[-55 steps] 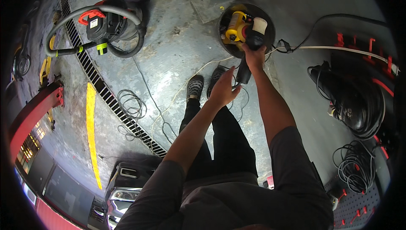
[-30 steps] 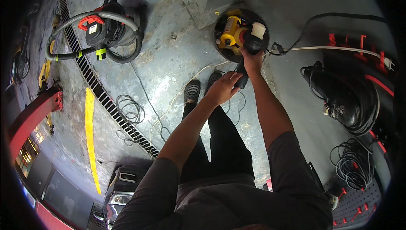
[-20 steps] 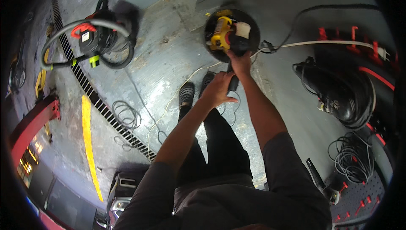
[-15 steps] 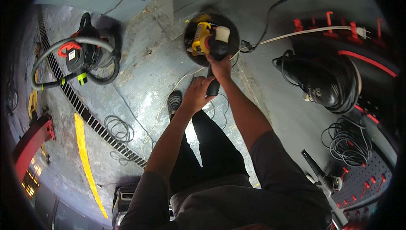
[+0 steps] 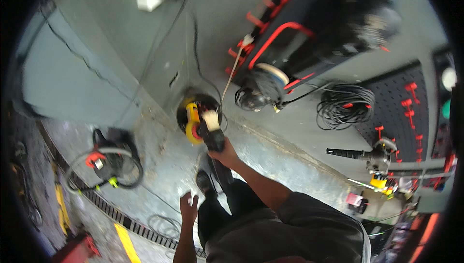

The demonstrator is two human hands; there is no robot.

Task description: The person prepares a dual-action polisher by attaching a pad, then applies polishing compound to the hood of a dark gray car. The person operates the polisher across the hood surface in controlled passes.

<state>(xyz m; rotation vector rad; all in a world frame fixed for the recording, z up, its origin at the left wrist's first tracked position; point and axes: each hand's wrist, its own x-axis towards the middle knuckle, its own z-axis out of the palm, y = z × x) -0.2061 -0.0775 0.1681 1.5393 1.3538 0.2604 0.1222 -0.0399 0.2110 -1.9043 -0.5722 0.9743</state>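
My right hand [image 5: 225, 155] is wrapped round the black body of a power polisher [image 5: 212, 137], which has a pale patch on it. A round yellow pad [image 5: 194, 132] with a red middle shows at the polisher's left side. The polisher is held partly over a round dark bin [image 5: 181, 113] against the wall, and hides some of it. Inside the bin stands a yellow container [image 5: 193, 112]. My left hand [image 5: 188, 208] is lower and to the left, away from the polisher, empty, with its fingers apart.
A vacuum cleaner [image 5: 113, 164] with a grey hose stands on the left floor. Coiled black cable [image 5: 345, 106] hangs beside a pegboard [image 5: 394, 99] with red hooks. A black-nozzled blower [image 5: 360, 155] hangs at right. A drain grate [image 5: 118, 216] crosses the floor; loose cable [image 5: 166, 225] lies nearby.
My left hand has let go of the polisher and dropped back toward my body. My right hand still holds the polisher, now turned so its yellow pad shows. The view has swung right.
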